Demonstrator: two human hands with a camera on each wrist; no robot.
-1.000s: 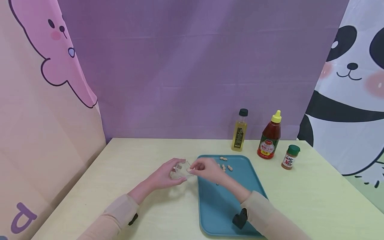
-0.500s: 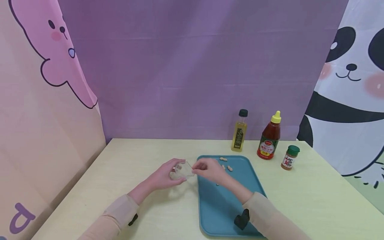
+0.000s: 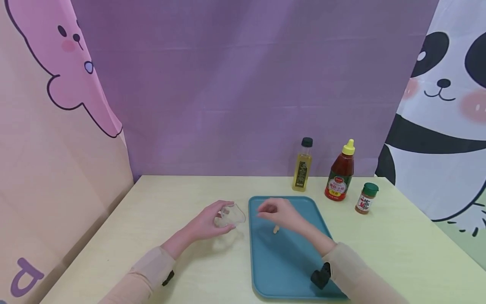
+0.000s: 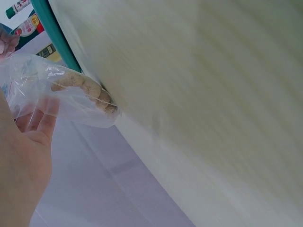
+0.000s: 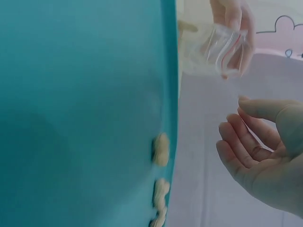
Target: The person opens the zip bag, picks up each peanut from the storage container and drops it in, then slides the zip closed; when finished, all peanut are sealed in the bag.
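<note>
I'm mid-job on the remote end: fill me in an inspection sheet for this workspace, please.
Surface: pale table, blue tray on it.
Job's things: clear zip bag with unshelled peanuts inside; loose peanuts on the tray.
Clutter: dark-capped bottle of yellow liquid, red sauce bottle and green-capped jar, all upright beyond the tray.
Hands: left hand holds the bag; right hand is over the tray, nothing seen in its fingers.
Cables: nothing seen.
Surroundings: purple backdrop, panda print at right.
</note>
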